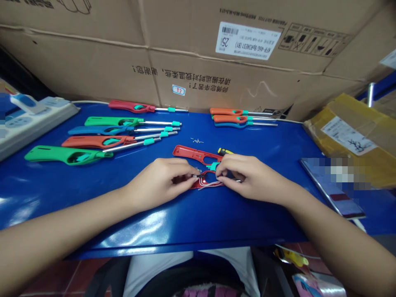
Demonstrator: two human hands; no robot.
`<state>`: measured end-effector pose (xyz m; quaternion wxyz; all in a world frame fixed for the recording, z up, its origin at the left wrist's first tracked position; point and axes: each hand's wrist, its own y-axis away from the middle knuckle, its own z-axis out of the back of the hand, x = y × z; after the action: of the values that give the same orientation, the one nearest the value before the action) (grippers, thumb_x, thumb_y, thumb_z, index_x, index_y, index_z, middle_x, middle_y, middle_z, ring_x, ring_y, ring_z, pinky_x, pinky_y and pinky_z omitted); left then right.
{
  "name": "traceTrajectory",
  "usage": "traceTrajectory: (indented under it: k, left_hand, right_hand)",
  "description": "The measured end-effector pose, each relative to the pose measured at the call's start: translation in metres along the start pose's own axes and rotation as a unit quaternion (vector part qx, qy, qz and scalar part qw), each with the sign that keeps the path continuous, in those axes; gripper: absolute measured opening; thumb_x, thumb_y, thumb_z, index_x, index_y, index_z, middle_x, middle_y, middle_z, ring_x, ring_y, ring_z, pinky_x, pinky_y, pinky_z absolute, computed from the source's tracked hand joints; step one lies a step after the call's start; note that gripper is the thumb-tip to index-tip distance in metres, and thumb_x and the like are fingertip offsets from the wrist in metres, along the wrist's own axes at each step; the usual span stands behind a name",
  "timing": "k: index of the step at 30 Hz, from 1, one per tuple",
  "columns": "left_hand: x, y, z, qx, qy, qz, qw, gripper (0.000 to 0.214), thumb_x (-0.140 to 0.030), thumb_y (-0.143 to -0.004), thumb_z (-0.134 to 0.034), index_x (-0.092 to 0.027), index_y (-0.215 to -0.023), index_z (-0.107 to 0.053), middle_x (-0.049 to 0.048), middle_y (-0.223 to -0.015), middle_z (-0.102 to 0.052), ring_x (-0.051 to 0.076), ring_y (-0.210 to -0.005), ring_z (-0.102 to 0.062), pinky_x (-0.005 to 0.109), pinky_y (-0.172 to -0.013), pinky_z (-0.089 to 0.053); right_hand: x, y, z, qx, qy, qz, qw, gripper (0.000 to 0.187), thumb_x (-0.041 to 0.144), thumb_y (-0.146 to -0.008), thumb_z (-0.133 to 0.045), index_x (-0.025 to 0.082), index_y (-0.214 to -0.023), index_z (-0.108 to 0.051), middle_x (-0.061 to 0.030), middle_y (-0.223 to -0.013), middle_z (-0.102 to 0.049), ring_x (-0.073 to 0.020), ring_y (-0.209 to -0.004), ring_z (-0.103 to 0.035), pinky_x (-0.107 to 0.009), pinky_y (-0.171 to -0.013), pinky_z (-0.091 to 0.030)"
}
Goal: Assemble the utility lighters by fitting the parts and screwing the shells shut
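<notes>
My left hand (168,179) pinches a small dark part (199,176) between thumb and forefinger, over the left end of an opened red lighter shell half (195,185). My right hand (244,177) is closed at the shell's right side, thumb against fingertips; what they hold is hidden. White wires (210,184) curve through the shell between my hands. A teal trigger piece (213,166) lies just above, touching or close to my right fingers. Behind it lies the other red shell half (194,154), its right end partly covered by a yellow and black screwdriver handle (225,151).
Several long-nosed lighters, including a green one (66,155), lie at the left; orange ones (229,119) lie at back right. Small white wire bits (197,140) sit mid-table. A cardboard box (185,49) walls the back. A power strip (40,119) stands left, a phone (328,187) right.
</notes>
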<state>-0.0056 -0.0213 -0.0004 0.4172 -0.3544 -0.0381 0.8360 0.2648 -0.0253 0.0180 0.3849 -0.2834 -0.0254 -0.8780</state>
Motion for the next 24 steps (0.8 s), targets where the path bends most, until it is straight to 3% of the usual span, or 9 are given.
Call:
traceTrajectory:
  k: [3, 8, 13, 17, 24]
  left_hand:
    - [0.0, 0.001, 0.0, 0.001, -0.003, -0.012, 1.0, 0.013, -0.019, -0.097, -0.065, -0.017, -0.102, -0.076, 0.0016, -0.092, -0.078, 0.012, -0.08, -0.072, 0.021, -0.069, -0.053]
    - [0.001, 0.002, -0.001, 0.004, -0.009, -0.009, 1.0, 0.013, -0.019, -0.097, -0.065, -0.016, -0.102, -0.076, 0.0017, -0.094, -0.077, 0.012, -0.082, -0.072, 0.021, -0.072, -0.053]
    - [0.002, 0.002, 0.0, 0.01, -0.011, -0.005, 1.0, 0.012, -0.02, -0.097, -0.065, -0.016, -0.101, -0.076, 0.002, -0.091, -0.075, 0.012, -0.079, -0.07, 0.021, -0.069, -0.051]
    - [0.002, 0.002, -0.001, 0.019, -0.011, -0.002, 1.0, 0.014, -0.021, -0.098, -0.064, -0.016, -0.101, -0.077, 0.0023, -0.09, -0.074, 0.011, -0.077, -0.069, 0.021, -0.068, -0.05]
    - [0.001, 0.002, -0.002, 0.011, -0.009, -0.002, 1.0, 0.014, -0.021, -0.097, -0.065, -0.015, -0.102, -0.078, 0.0016, -0.087, -0.072, 0.009, -0.07, -0.065, 0.019, -0.062, -0.047]
  right_hand:
    - [-0.006, -0.002, -0.004, -0.036, 0.037, -0.035, 0.998, 0.018, 0.015, -0.097, -0.058, 0.022, -0.111, -0.066, -0.0045, -0.101, -0.065, -0.0159, -0.085, -0.061, -0.027, -0.074, -0.047]
    - [-0.012, -0.002, -0.003, -0.003, 0.109, -0.046, 0.993, 0.031, 0.014, -0.098, -0.052, 0.027, -0.123, -0.066, -0.0067, -0.12, -0.059, -0.0185, -0.096, -0.063, -0.032, -0.082, -0.051]
    - [-0.011, -0.001, 0.002, 0.012, 0.142, -0.044, 0.989, 0.023, 0.019, -0.1, -0.055, 0.026, -0.119, -0.066, -0.0071, -0.122, -0.058, -0.0194, -0.096, -0.064, -0.033, -0.082, -0.053]
    - [-0.01, -0.001, 0.001, 0.028, 0.159, -0.025, 0.987, 0.031, 0.02, -0.103, -0.049, 0.029, -0.127, -0.065, -0.008, -0.128, -0.057, -0.0197, -0.098, -0.065, -0.034, -0.082, -0.053]
    - [-0.015, 0.001, 0.006, 0.046, 0.145, -0.042, 0.988, 0.017, 0.021, -0.101, -0.054, 0.023, -0.114, -0.065, -0.0069, -0.121, -0.063, -0.0204, -0.098, -0.067, -0.033, -0.081, -0.052]
